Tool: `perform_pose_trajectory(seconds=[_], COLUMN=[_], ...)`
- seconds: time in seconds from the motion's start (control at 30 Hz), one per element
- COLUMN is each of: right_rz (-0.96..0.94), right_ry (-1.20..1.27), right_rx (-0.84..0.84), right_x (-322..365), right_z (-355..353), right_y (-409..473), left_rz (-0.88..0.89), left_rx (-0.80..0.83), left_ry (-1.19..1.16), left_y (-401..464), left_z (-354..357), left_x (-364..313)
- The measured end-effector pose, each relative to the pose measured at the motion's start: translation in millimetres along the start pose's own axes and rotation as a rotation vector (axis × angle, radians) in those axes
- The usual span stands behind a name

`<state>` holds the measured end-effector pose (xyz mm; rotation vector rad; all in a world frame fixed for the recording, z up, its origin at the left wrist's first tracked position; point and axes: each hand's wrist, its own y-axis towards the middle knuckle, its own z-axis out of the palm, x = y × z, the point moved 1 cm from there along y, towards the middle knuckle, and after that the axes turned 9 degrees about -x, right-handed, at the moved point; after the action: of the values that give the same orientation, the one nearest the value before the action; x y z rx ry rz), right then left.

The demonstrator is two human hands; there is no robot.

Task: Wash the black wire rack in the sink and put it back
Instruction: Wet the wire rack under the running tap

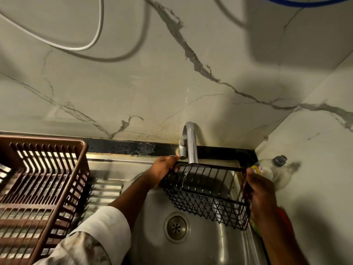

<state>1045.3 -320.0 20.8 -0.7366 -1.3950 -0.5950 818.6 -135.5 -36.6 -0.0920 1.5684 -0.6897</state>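
1. Nearest, at 7 o'clock, a rolled white cloth sleeve is covering the left forearm; below the cuff the fabric is showing a pale marbled pattern.
2. At 8 o'clock, a brown plastic dish basket with slotted walls and a rounded rim is sitting on the ribbed steel drainboard.
3. At 6 o'clock, the stainless steel sink is shining, smooth and curved, and the round perforated drain is lying in its bottom.
4. The black wire rack is hanging over the basin, above the drain and a little toward 4 o'clock. It is a box-shaped basket of thin metal wire, with straight bars on the far wall and a diamond mesh on the near wall.
5. The right hand is closing its fingers around the right end of the rack, at 4 o'clock.
6. The left hand is gripping the rack's upper left corner, and its fingertips are reaching beside the tap valve.
7. A thin stream of water is falling from the curved grey metal tap through the rack's far bars.
8. At 3 o'clock, a clear plastic bottle with a grey cap is leaning in the corner.
9. Farthest, the wall of white marble with grey veins is rising, and a white cable is looping at 11 o'clock.
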Motion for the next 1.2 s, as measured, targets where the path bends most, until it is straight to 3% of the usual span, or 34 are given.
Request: perform_pose_trajectory(seconds=[0.1, 0.17, 0.37, 0.43, 0.53, 0.7, 0.97, 1.1, 1.2], right_rz=[0.168, 0.243, 0.068, 0.016, -0.022, -0.147, -0.203, -0.181, -0.133], right_ry=[0.080, 0.067, -0.334, -0.567, -0.612, -0.723, -0.783, -0.699, -0.638], right_rx=[-0.083, -0.019, 0.133, 0.238, 0.276, 0.076, 0.013, -0.004, -0.019], right_x=[-29.6, -40.2, -44.4, -43.7, -52.1, -44.4, -43.5, -47.9, -48.6], right_z=[-17.7, -20.9, -2.1, 15.8, 50.6, 86.8, 97.7, 94.1, 91.0], right_y=[-7.6, -18.3, -30.0, -26.7, -23.9, -18.8, -9.2, -5.0, -4.1], left_rz=[0.016, 0.089, 0.218, 0.244, 0.251, 0.354, 0.225, 0.202, 0.178], left_rx=[0.001, 0.039, 0.185, 0.174, 0.134, 0.068, 0.180, 0.115, 0.114], left_ry=[0.032, 0.177, 0.490, 0.520, 0.572, 0.537, 0.189, 0.334, 0.309], left_y=[3.5, 2.4, -10.2, -11.2, -12.4, -11.8, -16.8, -15.9, -16.5], left_z=[6.1, 10.4, 33.3, 40.9, 52.4, 57.4, 44.2, 27.2, 12.3], left_x=[-18.4, -29.5, -43.5, -41.2, -34.2, -31.8, -33.7, -28.3, -22.7])
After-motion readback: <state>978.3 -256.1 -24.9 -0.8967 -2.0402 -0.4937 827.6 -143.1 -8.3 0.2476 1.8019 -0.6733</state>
